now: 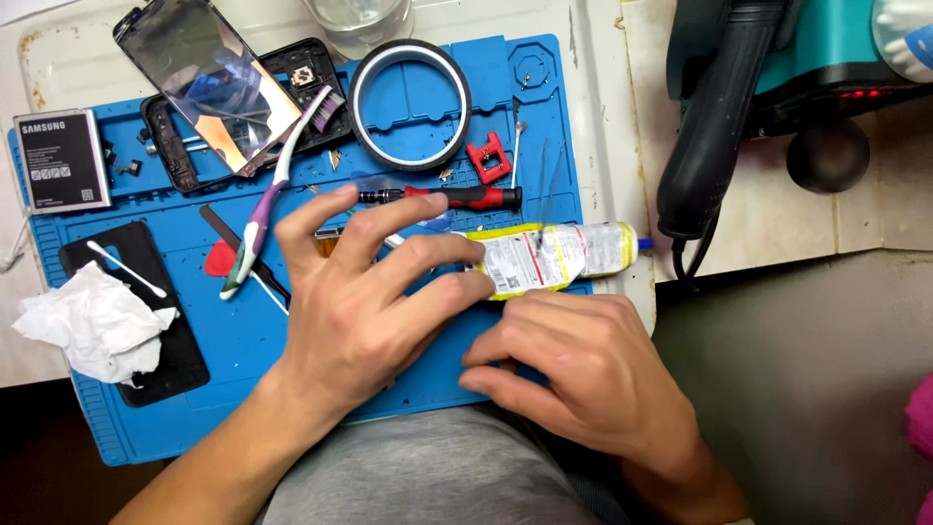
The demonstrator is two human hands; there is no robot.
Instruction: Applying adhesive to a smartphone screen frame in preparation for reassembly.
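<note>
My left hand [360,292] pinches the crumpled glue tube [544,258] on the blue mat [146,428]; my right hand [583,374] rests curled, grasping nothing. Tube: light, soft, collapsible; I grip mid-body gently.

2 hands [360,301], 1 toothbrush [277,190], 1 tape roll [409,104], 1 screwdriver [442,197], 1 glue tube [549,258], 1 battery [60,160].

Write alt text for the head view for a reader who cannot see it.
Two bare hands, left hand and right hand, meet over a blue repair mat, beside a crumpled yellow glue tube. Around them lie a red-handled screwdriver, tape roll, toothbrush and phone frame.
</note>
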